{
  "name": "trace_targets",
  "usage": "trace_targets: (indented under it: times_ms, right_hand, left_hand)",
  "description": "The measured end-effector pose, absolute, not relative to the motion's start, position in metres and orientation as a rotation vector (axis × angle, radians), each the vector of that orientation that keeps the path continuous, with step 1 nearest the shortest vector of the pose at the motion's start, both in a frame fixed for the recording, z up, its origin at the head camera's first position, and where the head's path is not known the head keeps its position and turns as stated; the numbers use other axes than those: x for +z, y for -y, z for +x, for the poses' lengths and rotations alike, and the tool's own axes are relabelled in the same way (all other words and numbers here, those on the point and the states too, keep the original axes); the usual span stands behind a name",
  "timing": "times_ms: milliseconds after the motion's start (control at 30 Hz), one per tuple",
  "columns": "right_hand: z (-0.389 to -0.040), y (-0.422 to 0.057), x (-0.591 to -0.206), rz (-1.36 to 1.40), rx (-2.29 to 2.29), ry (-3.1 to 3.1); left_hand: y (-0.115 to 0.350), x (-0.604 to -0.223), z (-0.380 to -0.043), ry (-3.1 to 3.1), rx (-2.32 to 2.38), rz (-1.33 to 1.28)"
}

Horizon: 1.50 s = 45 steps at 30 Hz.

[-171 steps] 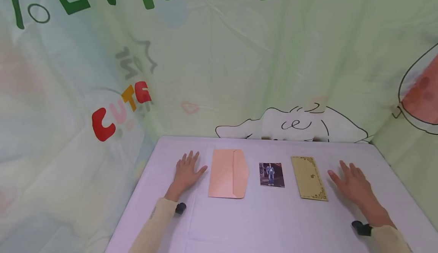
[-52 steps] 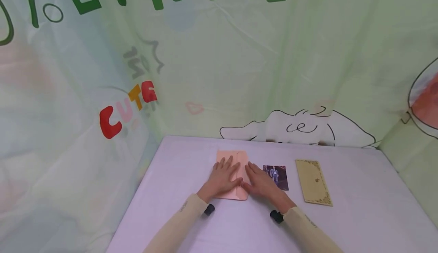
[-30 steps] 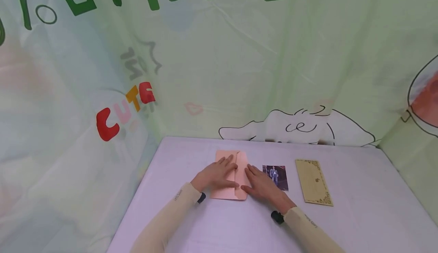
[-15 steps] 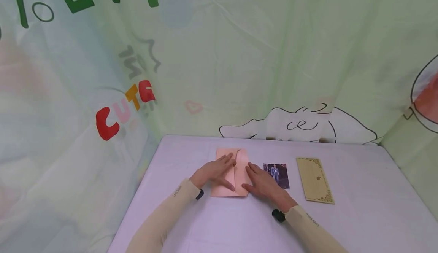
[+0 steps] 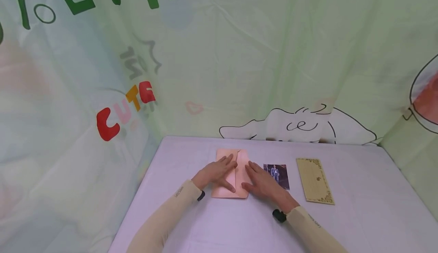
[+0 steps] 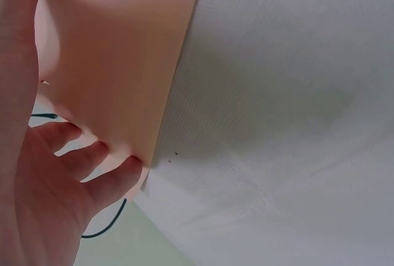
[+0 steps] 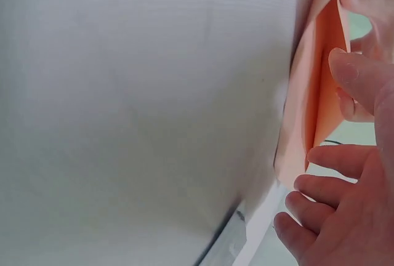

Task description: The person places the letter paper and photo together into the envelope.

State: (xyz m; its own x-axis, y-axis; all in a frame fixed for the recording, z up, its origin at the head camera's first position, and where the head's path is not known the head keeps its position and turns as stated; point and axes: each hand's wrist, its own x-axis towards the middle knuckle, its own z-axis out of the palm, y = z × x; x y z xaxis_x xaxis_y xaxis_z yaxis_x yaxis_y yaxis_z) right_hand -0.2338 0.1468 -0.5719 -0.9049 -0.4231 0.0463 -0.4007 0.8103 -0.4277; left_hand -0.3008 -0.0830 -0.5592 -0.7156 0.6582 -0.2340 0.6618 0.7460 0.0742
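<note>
Peach envelope [image 5: 240, 175] sits lower centre of the frame, probably super light, bendy and easy to crease. Left hand [image 5: 212, 172] touches it, fingers spread, right hand [image 5: 265, 182] rests nearly straight-fingered, neither clenched; I'd hold its outer edges

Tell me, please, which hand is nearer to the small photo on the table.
The right hand: it is beside the photo, hiding its lower left corner from the head camera. The left hand is farther, at the pink envelope.
</note>
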Motion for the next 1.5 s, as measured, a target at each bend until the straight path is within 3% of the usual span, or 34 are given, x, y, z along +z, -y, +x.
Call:
trace_targets:
  times_ms: [1500]
  right_hand:
    - [-0.230, -0.200, -0.568, -0.457, -0.627, -3.063]
  left_hand:
    - [0.085, -0.555, -0.299, -2.668, 0.019, 1.041]
